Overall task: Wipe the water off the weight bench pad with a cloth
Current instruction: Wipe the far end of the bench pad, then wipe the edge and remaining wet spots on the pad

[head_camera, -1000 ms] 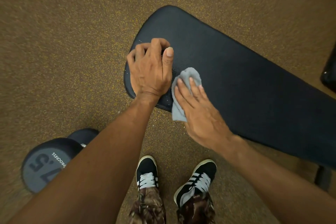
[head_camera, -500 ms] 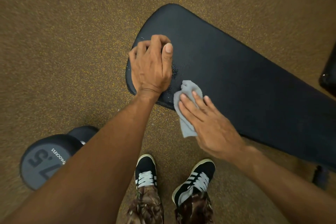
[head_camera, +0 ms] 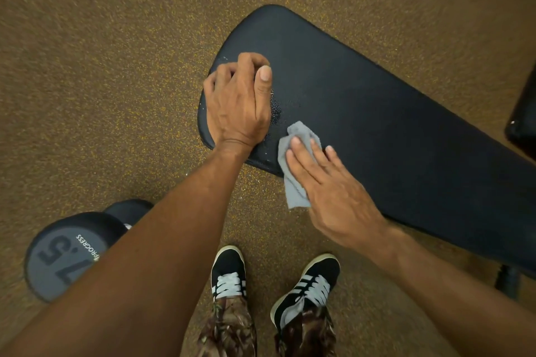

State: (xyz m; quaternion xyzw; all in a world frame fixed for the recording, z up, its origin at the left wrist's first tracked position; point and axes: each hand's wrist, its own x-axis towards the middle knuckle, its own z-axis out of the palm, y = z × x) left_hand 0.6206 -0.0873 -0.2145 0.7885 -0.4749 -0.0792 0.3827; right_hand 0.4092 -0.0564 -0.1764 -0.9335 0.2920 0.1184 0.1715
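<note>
Head camera, looking straight down: a person leans over a black bench pad [head_camera: 377, 124] that runs from the upper middle of the view to the right edge, above a brown speckled floor [head_camera: 101, 66]. The right hand [head_camera: 327, 191] lies flat on a grey cloth [head_camera: 301, 132], fingers straight and slightly spread. It presses the crumpled cloth against the pad's near edge, close to the rounded end. The cloth's upper part sits on the pad in front of the fingertips, while its lower corner hangs off the near edge beside the palm. The left hand [head_camera: 237, 104] rests on the rounded end of the pad, just left of the cloth, its fingers curled under into a fist and the thumb straight, pointing away from the person; no object shows in that fist. Water droplets [head_camera: 275, 109] glisten on the pad just beside the left thumb, between the two hands, and a few more specks dot the pad's far left corner beyond the knuckles. Both forearms are bare. Below the hands, a left shoe [head_camera: 229, 269] and a right shoe [head_camera: 313, 278], black with white laces, stand on the floor near the pad's near edge. A dumbbell [head_camera: 63, 258] lies on the floor at lower left, well apart from the pad and partly hidden behind the left forearm, its grey end cap showing the numerals 7 and 5 and the word PROGRESS. A dark bench leg [head_camera: 507, 281] shows under the pad at lower right.
</note>
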